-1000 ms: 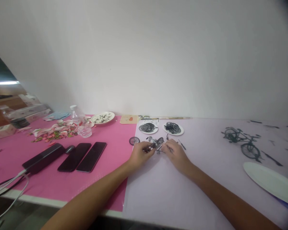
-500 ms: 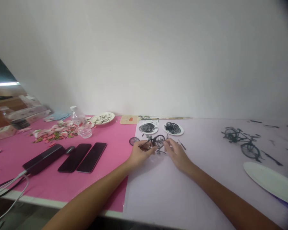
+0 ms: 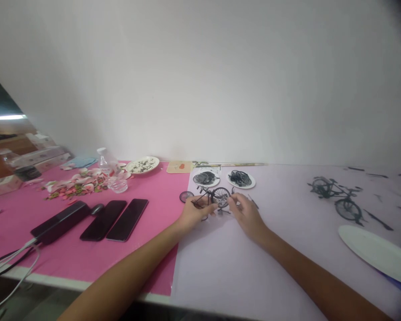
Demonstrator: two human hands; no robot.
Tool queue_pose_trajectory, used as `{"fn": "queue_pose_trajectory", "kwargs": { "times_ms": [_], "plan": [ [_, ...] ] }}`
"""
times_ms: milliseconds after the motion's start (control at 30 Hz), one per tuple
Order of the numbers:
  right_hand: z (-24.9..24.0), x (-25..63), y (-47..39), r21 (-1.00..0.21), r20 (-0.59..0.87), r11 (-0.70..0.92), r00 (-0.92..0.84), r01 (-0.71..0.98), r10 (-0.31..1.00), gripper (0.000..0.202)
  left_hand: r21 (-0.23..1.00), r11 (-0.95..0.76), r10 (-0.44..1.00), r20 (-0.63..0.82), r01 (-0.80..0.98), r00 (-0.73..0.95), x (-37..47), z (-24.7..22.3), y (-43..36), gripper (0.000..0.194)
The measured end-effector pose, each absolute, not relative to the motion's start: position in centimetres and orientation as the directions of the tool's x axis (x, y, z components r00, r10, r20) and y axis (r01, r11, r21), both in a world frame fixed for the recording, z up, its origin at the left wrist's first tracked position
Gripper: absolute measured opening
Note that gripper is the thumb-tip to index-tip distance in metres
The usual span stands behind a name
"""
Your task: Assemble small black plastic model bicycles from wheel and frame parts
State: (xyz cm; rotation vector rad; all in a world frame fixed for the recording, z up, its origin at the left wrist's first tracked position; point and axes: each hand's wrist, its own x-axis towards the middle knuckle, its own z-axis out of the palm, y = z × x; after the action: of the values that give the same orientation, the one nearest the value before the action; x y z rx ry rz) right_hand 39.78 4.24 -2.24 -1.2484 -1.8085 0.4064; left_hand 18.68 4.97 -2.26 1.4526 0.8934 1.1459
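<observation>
My left hand is closed round the dark frame of a small model bicycle, thumb and fingers pinching it just above the table. A spoked wheel sits on the frame's right end. At that wheel's right edge, my right hand has its thumb and forefinger pinched together. A loose wheel lies left of my left hand, partly on the pink mat. Small dark parts rest on the table under the held bicycle. My left fingers hide some of the frame.
Behind my hands stand a plate of black wheels and a plate of black parts. Further right are a model bicycle and a white oval plate. Two phones, a power bank and a petal pile lie left.
The held model bicycle has turned slightly between my hands, so its wheel faces me more and its frame shows more above my left hand. Both hands stay in nearly the same place.
</observation>
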Motion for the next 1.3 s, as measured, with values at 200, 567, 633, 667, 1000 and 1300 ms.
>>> {"fn": "queue_pose_trajectory", "kwargs": {
  "times_ms": [200, 567, 633, 667, 1000, 1300],
  "plan": [
    [-2.1, 39.7, 4.2, -0.677, 0.482, 0.451, -0.113, 0.581, 0.869, 0.033, 0.986, -0.156, 0.951, 0.168, -0.066, 0.258, 18.6, -2.5, 5.1, 0.045],
    [-2.3, 39.7, 4.3, -0.702, 0.432, 0.37, -0.05, 0.608, 0.901, 0.026, 0.987, -0.157, 0.952, 0.164, -0.046, 0.258, 18.6, -2.4, 5.0, 0.043],
    [-2.1, 39.7, 4.1, -0.72, 0.402, 0.349, -0.049, 0.6, 0.915, 0.028, 0.985, -0.169, 0.957, 0.172, -0.034, 0.235, 18.6, -2.6, 5.0, 0.042],
    [-2.0, 39.7, 4.0, -0.726, 0.39, 0.353, -0.069, 0.59, 0.918, 0.03, 0.984, -0.178, 0.958, 0.179, -0.027, 0.225, 18.6, -2.7, 5.1, 0.041],
    [-1.8, 39.6, 3.6, -0.705, 0.407, 0.464, -0.231, 0.536, 0.884, 0.031, 0.97, -0.235, 0.956, 0.22, 0.058, 0.193, 19.1, -3.7, 4.9, 0.041],
    [-1.8, 39.6, 3.9, -0.681, 0.41, 0.472, -0.243, 0.56, 0.879, 0.042, 0.965, -0.25, 0.954, 0.232, 0.076, 0.192, 19.1, -3.5, 4.7, 0.042]
  ]
}}
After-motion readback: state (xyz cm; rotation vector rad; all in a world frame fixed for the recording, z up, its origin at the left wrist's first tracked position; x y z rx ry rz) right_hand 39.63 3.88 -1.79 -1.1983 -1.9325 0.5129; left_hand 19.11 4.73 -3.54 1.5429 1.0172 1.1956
